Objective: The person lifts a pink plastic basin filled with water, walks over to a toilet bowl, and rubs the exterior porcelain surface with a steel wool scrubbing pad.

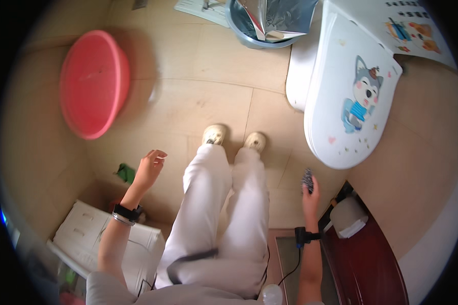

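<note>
My right hand point(311, 194) is closed around a dark grey steel wool scrubber point(307, 179), held in front of the white toilet's rounded end. The toilet lid point(348, 101) is down, with a cartoon animal sticker on it. To the left of my legs my left hand point(151, 165) hangs above the floor, its fingers loosely bent and apart, with nothing visible in them. Nearest to it, a small green item point(125, 173) lies low by the wall; its kind is unclear.
A red plastic basin point(94, 84) stands tipped against the left wall. Beyond the toilet's left side is a grey bin point(249, 41) with packaging in it. White drawers point(81, 229) sit at lower left. At lower right, a paper roll point(347, 217) rests by a dark red cabinet point(364, 264).
</note>
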Action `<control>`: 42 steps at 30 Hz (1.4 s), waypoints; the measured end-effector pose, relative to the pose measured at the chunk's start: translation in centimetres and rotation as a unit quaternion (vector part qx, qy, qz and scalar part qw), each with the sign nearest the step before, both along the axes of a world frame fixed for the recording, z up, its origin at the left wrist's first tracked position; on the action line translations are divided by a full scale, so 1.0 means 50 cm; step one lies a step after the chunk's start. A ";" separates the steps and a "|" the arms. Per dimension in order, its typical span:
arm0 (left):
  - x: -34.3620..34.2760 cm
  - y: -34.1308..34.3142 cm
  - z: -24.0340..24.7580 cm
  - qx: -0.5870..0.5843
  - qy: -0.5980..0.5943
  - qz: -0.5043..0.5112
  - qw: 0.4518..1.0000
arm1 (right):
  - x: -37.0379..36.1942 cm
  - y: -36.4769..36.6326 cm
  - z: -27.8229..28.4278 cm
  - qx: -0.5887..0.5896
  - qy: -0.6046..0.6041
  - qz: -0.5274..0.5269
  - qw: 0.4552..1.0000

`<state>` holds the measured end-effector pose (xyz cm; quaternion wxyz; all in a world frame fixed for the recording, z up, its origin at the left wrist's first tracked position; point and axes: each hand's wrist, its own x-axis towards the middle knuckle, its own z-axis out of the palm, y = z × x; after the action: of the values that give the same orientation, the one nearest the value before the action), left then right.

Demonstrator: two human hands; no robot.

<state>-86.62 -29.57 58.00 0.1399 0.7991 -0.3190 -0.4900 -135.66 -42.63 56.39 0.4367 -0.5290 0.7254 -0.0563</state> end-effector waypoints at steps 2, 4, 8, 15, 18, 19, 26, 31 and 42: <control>-0.001 -0.026 -0.230 -0.006 0.005 0.009 1.000 | 0.051 -0.033 -0.257 -0.054 -0.018 0.114 0.992; -0.017 -0.094 -0.442 -0.049 -0.005 -0.037 0.998 | 0.143 -0.090 -0.450 -0.099 -0.029 0.203 0.974; -0.103 -0.288 -0.777 -0.165 0.024 -0.136 0.977 | 0.258 -0.193 -0.782 -0.177 -0.043 0.289 0.940; -0.249 -0.405 -1.073 -0.300 -0.050 -0.343 0.889 | 0.342 -0.276 -1.008 -0.350 0.033 0.370 0.860; -0.292 -0.388 -1.093 -0.379 -0.231 -0.391 0.806 | 0.307 -0.266 -1.021 -0.379 0.066 0.356 0.852; -0.296 -0.393 -1.082 -0.373 -0.147 -0.362 0.842 | 0.294 -0.267 -1.016 -0.366 0.068 0.341 0.863; -0.353 -0.438 -1.046 -0.349 0.181 -0.234 0.889 | 0.242 -0.273 -0.939 -0.375 0.156 0.334 0.851; -0.411 -0.516 -0.984 -0.289 0.461 -0.046 0.837 | 0.264 -0.294 -0.888 -0.518 0.230 0.341 0.750; -0.475 -0.632 -0.997 -0.223 0.604 0.132 0.754 | 0.271 -0.320 -0.883 -0.520 0.201 0.316 0.768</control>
<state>-110.38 -61.16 8.16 0.5410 0.3176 -0.1599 -0.7621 -122.12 -58.64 12.26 -0.0677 -0.8739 0.4480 -0.1758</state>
